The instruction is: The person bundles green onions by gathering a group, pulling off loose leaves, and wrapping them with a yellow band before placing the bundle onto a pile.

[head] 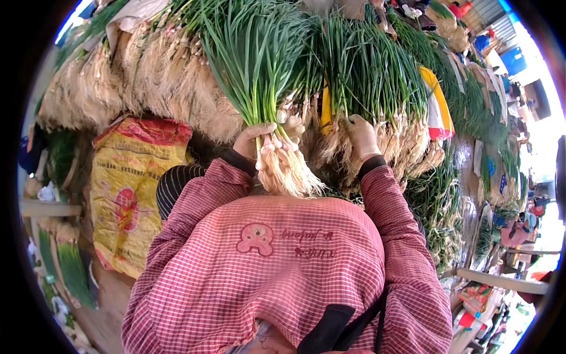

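Observation:
My left hand (253, 138), in a pale glove, grips a bunch of green garlic (265, 99) just above the white bulbs. Long green leaves fan upward from it, and pale stringy roots (289, 175) hang toward my chest. My right hand (363, 136), gloved too, is at the near edge of a row of green garlic (376, 75). Its thumb and fingers close at the base of a stalk there, with tangled roots below; the fingertips are partly hidden.
A heap with thick dry roots (163, 75) spreads at the left. Beside me lies a yellow printed woven sack (126, 194). A yellow, white and red bag (437, 104) sits at the row's right end. Loose greens (435, 208) lie at my right. Other people work farther right.

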`<state>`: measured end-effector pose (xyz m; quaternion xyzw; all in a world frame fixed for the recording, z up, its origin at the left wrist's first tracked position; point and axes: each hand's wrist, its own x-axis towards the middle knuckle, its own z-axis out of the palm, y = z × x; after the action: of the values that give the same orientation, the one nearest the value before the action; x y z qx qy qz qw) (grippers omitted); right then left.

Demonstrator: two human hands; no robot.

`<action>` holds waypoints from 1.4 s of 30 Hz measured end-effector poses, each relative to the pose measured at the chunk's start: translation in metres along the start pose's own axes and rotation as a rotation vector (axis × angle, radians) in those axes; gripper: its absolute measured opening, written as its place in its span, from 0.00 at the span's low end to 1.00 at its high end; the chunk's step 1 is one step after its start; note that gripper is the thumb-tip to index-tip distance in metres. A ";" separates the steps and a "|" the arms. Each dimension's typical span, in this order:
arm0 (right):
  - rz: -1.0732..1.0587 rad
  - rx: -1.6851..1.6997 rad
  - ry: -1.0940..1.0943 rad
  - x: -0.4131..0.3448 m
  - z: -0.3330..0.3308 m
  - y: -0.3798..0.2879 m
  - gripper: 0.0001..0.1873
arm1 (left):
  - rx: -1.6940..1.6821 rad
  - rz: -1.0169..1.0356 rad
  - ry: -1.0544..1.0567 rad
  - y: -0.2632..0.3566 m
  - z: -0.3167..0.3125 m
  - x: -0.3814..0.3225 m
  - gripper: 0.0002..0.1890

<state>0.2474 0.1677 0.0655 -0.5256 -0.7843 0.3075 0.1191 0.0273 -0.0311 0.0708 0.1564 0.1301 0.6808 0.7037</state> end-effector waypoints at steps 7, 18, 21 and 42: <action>-0.471 -0.170 -0.165 -0.074 0.049 -0.033 0.20 | 0.149 -0.126 0.136 -0.013 -0.013 0.008 0.19; -0.893 -0.635 -0.160 -0.061 0.066 0.018 0.10 | 0.127 -0.203 0.143 -0.005 -0.011 0.001 0.17; -0.469 -0.865 -0.467 -0.048 0.063 0.040 0.08 | 0.093 -0.222 0.166 -0.006 -0.023 0.001 0.17; -0.083 0.795 -0.316 0.016 0.060 0.011 0.15 | 0.175 -0.267 0.135 -0.005 -0.033 0.007 0.14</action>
<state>0.2190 0.1635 0.0098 -0.3533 -0.6338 0.6575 0.2028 0.0193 -0.0225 0.0387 0.1524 0.2552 0.5762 0.7614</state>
